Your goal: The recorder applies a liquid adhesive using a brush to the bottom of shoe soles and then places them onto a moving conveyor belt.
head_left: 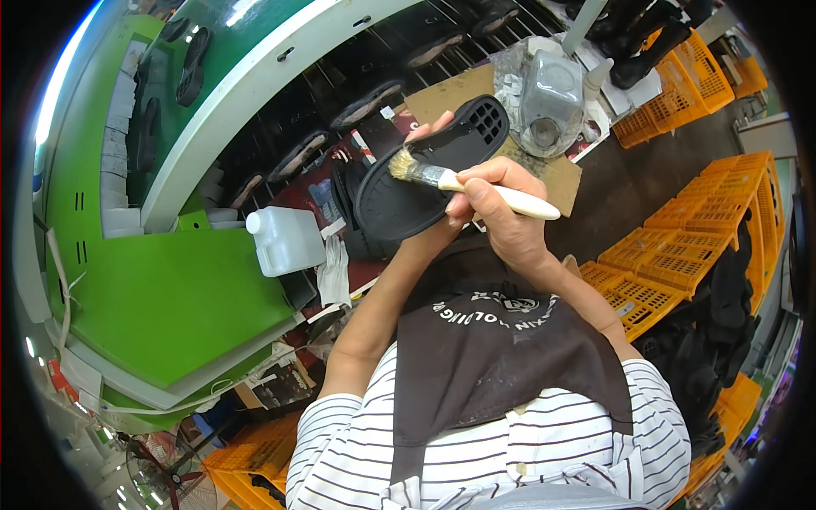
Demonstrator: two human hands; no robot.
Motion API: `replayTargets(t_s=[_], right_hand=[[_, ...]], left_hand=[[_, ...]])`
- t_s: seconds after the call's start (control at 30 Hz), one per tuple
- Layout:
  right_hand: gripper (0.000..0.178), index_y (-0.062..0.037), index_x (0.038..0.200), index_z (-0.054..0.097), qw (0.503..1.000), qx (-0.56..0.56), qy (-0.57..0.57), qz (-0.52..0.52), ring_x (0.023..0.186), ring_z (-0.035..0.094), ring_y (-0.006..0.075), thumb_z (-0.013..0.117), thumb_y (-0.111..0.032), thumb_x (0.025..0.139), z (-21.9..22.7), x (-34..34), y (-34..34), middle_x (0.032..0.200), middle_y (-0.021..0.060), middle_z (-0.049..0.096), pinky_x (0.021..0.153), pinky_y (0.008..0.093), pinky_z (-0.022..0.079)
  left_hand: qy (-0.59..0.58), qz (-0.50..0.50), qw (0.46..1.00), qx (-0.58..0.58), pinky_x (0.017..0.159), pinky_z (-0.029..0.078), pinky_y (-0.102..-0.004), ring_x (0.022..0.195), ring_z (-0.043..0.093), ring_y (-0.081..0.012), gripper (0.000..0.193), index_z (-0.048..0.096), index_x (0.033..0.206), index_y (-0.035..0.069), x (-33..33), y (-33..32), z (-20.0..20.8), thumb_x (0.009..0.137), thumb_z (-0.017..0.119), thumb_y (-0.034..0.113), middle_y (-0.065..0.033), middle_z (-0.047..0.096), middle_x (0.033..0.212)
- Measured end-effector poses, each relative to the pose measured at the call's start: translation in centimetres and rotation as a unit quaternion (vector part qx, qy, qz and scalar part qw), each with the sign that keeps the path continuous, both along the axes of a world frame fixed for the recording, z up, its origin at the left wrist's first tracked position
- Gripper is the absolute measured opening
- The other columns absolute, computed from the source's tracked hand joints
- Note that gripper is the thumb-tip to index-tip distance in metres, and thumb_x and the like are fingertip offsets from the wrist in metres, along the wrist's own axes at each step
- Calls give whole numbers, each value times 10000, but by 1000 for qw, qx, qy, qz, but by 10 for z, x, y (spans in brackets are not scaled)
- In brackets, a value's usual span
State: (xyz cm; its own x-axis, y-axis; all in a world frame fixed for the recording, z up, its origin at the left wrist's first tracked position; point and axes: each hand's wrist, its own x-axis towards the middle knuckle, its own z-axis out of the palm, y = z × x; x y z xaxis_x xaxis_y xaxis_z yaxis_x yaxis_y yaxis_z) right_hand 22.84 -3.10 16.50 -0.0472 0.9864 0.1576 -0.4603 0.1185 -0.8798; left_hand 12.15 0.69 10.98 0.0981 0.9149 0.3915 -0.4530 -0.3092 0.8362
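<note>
A black shoe sole point(416, 191) is tilted up in front of me, its inner side with a raised rim and a grid of square holes at one end facing me. My left hand point(432, 126) holds it from beneath; its fingertips show past the far edge and the palm is hidden. In my right hand point(506, 204) is a paintbrush point(442, 178) with a white handle, pinched between thumb and fingers. The pale bristles touch the inner face of the sole near its wide end. More black soles point(344, 191) lie stacked just behind and left of it.
Left stands a green machine point(170, 297) with a white jug point(286, 240) beside it. Soles lie along a dark rack point(365, 106) at the back. A clear plastic container point(552, 92) rests on cardboard point(557, 183). Orange crates point(688, 251) line the right side.
</note>
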Motion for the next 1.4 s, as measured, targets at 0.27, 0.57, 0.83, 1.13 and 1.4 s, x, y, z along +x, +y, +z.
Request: replayTargets(t_s=[0.27,0.57,0.83,1.13,1.4], right_hand=[[160,43,955,560,998,12,-49,33,629,623,146,561,-113,919,11,-3,-6,752,129,639,581,251,535],[136,42,911,612,998,31,-57,11,644,628,88,590,-92,899,17,12,5,734,82,653,594,209,532],[201,40,958,583,994,51,-90,-20,628,606,129,572,-156,914,7,22,29,755,110,638,588,236,516],[181,30,939,623,993,48,-105,-3,642,636,105,600,-146,901,3,36,47,745,85,658,589,221,536],[174,33,942,616,992,22,-105,60,662,624,93,606,-136,899,5,29,34,757,78,654,609,213,522]], left_hand=[[-38,-134,976,-167,1013,378,-335,1131,505,-162,775,233,1385,77,-6,2,-16,783,719,118,-128,378,1400],[326,-177,929,23,852,416,-307,943,488,-133,512,427,1141,35,-26,-19,10,761,749,152,-37,510,961],[197,-209,955,-67,884,409,-293,1050,481,-139,650,409,1238,-25,-35,-29,1,852,622,453,-67,522,1104],[76,-232,939,-244,666,469,-234,735,581,-118,977,598,937,-13,-41,-34,25,676,325,889,-58,608,809],[-29,-210,933,-290,454,409,-198,525,507,-77,861,557,972,7,-45,-32,31,810,244,793,-29,546,658]])
